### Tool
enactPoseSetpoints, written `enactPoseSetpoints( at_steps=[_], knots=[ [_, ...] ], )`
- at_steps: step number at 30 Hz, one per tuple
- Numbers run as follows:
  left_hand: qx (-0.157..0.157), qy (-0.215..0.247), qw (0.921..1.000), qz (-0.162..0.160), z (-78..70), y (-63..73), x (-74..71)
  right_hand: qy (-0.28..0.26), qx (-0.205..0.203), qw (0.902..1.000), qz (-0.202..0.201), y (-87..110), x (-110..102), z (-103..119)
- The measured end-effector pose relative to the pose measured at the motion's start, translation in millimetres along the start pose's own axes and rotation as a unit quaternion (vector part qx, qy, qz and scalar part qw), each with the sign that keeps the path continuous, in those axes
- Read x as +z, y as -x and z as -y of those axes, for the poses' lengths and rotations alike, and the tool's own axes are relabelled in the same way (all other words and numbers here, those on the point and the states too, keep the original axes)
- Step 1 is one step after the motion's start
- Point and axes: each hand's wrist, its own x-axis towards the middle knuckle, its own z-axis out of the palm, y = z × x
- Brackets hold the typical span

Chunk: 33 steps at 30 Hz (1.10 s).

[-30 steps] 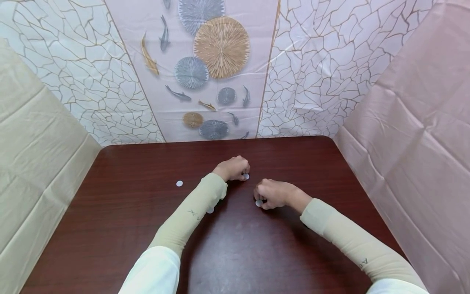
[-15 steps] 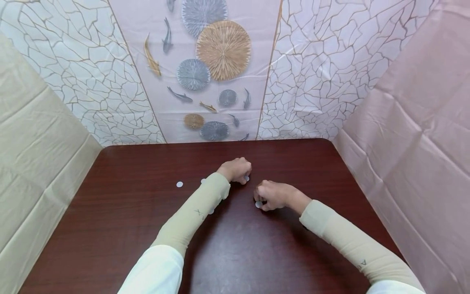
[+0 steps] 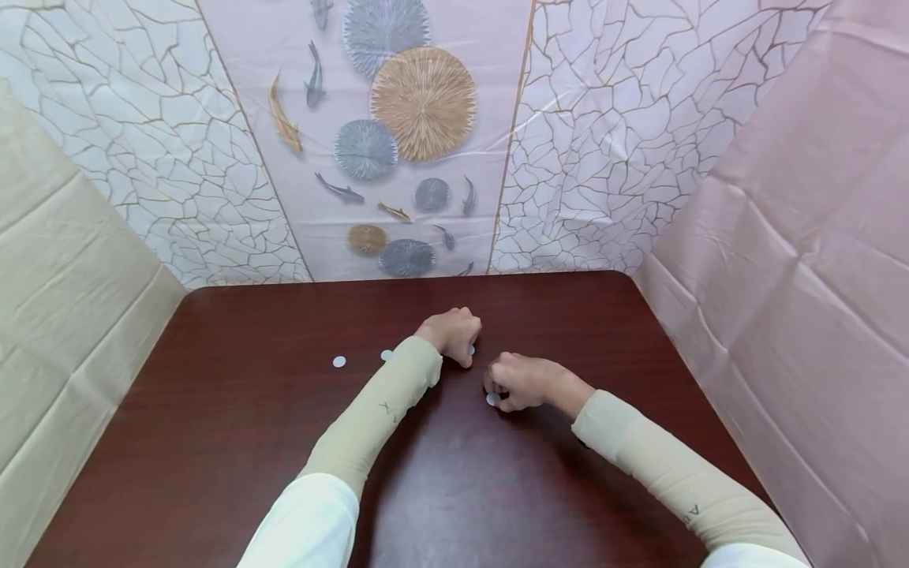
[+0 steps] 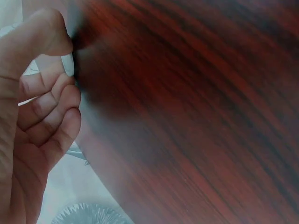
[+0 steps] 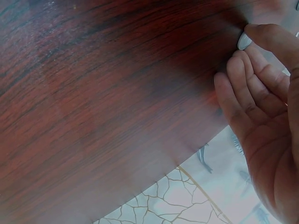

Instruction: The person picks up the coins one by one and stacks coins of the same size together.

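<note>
In the head view my left hand point(image 3: 452, 331) is over the far middle of the dark red-brown table point(image 3: 248, 442), its fingers bent down around a small white disc point(image 3: 471, 349). The left wrist view shows this disc point(image 4: 68, 65) edge-on between the thumb and the fingertips. To the right and nearer, my right hand point(image 3: 525, 382) pinches a second white disc point(image 3: 493, 400). Its thumb and index finger meet on that disc point(image 5: 244, 41) in the right wrist view, close to the wood, while the other fingers curl loosely behind.
Two more white discs lie left of the left forearm: one farther left point(image 3: 339, 362) and one point(image 3: 387, 356) beside the sleeve cuff. Behind the table's far edge hangs a patterned cloth point(image 3: 405, 181). Plain pale cloths point(image 3: 795, 260) flank both sides.
My left hand has shifted slightly right, and its thumb tip sits nearer to me. A disc beside the cuff has come into sight; another under the forearm is now hidden. The right hand stays put.
</note>
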Motion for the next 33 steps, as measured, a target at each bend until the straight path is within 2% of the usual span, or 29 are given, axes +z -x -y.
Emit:
enactPoseSetpoints(
  at_steps=[8,13,18,33],
  knots=[
    [0.013,0.012,0.9998,-0.009,3.3,-2.5,4.8,-0.003,-0.007,1.0,-0.006,0.1,1.2,1.4],
    [0.021,0.037,0.9989,-0.021,3.0,-0.9,1.6,-0.002,-0.001,1.0,-0.006,0.2,1.3,1.0],
    [0.032,0.04,0.9983,-0.027,2.1,2.0,-2.7,-0.008,0.015,0.9998,0.003,1.4,0.8,0.0],
    [0.041,0.075,0.9951,-0.051,3.8,21.6,-8.0,-0.036,0.026,0.9989,0.015,1.3,-0.8,0.7]
  ],
)
